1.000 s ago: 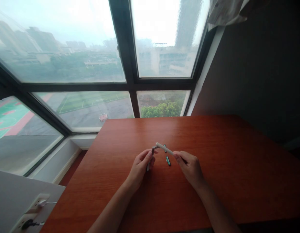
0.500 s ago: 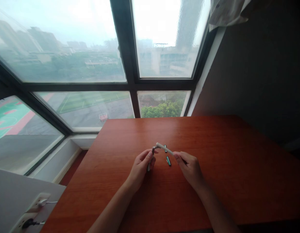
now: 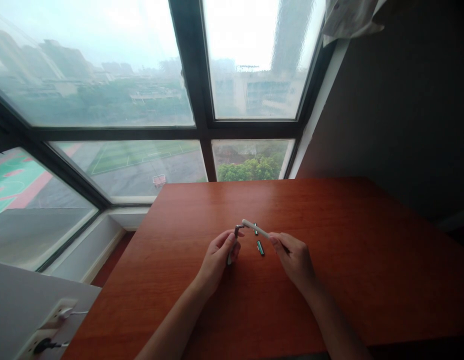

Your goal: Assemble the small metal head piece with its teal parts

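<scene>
Lower centre: one left hand, one right hand, one pale rod, one metal-necked handle, two small dark pieces, one bench. Lower left: two wall sockets, two plugs.

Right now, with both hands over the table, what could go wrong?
The white rod in the right hand might slip, as its tip sits at or beside the metal neck of the razor handle in the left hand. Lowering the right hand could knock the nearer razor cartridge, which lies on the table between the hands.
</scene>
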Demonstrator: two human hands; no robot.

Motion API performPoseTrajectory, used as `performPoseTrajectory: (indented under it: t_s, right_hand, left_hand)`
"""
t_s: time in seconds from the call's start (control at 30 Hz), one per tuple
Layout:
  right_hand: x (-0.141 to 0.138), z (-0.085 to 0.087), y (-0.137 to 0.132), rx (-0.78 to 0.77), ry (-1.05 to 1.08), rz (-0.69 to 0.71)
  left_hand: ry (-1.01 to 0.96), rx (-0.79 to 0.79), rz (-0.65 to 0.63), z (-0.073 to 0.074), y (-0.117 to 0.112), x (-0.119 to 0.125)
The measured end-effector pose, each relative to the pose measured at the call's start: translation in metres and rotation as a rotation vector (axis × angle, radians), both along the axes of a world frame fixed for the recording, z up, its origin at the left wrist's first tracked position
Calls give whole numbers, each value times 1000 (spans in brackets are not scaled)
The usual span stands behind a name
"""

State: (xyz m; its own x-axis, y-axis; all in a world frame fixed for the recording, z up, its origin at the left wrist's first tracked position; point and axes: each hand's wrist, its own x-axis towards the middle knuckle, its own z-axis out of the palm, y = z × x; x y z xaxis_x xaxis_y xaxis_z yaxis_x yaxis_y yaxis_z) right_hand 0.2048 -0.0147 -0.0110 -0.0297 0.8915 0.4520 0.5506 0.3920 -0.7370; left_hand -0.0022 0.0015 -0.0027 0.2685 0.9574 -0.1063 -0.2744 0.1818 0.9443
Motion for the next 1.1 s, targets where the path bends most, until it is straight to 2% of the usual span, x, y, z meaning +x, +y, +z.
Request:
performPoseTrajectory:
  t_s: [0.23, 0.4, 0.53, 0.8, 0.97, 1.1]
  right_hand:
    - [17, -10, 7, -180, -31, -325]
    - [42, -16, 10, -211, -210, -517]
    - [52, -20, 10, -264, -314, -569]
    - [52, -18, 14, -409, -408, -652]
    - [51, -18, 13, -411, -439, -712]
    - [50, -19, 11, -394, -458, -703]
  left_hand:
    - [36, 5, -24, -3, 1, -1]
    - [44, -6, -24, -2, 1, 1]
    - [59, -6, -37, -1, 0, 2]
    - [108, 4, -74, 2, 0, 3]
    - [117, 9, -64, 3, 1, 3]
    - [130, 11, -65, 2, 1, 2]
